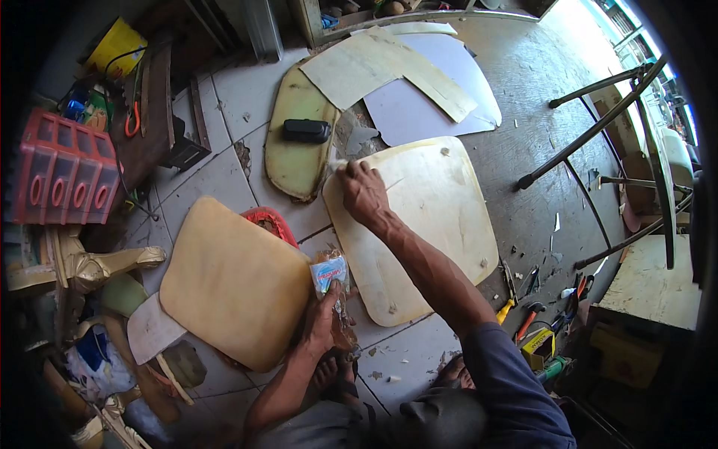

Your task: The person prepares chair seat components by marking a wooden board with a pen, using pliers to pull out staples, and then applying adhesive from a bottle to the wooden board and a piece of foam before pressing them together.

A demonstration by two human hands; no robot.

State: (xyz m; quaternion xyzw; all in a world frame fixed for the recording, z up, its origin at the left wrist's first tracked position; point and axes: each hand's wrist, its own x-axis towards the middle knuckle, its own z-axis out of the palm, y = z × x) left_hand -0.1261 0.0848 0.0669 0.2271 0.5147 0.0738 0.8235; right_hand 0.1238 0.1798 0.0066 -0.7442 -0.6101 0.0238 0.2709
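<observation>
Tiled floor (198,187) bears a cream panel (430,232); at its upper-left corner, right grip (365,194) pinches a small pale thing (339,164); left grip (323,320) clasps a labelled container (329,272).

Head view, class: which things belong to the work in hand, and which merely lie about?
Apparently in use:
labelled container, in the left hand
cream panel, under the right hand

Seemingly idle:
pink drawer unit
black oblong item
yellow-handled tool

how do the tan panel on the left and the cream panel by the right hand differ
Colour: the tan panel is deeper yellow-brown; the cream panel is paler.
Surface: the cream panel has small marks near three corners; the tan panel shows none there.
Surroundings: a red edge peeks out beside the tan panel; none shows by the cream panel.
Both are squarish with rounded corners.
</observation>
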